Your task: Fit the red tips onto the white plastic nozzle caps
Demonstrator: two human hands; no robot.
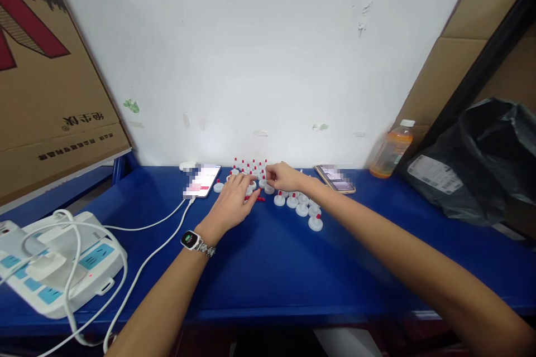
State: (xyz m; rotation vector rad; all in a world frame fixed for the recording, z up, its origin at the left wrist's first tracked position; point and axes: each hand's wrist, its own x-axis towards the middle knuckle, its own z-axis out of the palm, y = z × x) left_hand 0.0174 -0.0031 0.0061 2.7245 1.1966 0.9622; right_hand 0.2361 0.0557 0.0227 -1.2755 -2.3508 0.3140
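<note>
Bench: power strip and white cables at left; phones flank the work. Right forearm obscures some caps. Capped bottle shows orange liquid; dark bag, contents hidden. White round caps, many red-tipped, are clustered mid-bench near the wall; loose red pieces lie among them. Left hand palm-down over caps, thumb apart; right hand fingertips together at caps. Grip of both hands cannot be determined.

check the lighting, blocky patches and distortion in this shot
Head view: the wall looks brightest low down, greyer at upper left; same head view: blocky pixelation hides parts of the cabled phone and the other phone; again head view: the right forearm looks stretched toward the lower corner, probably a wide lens.
</note>
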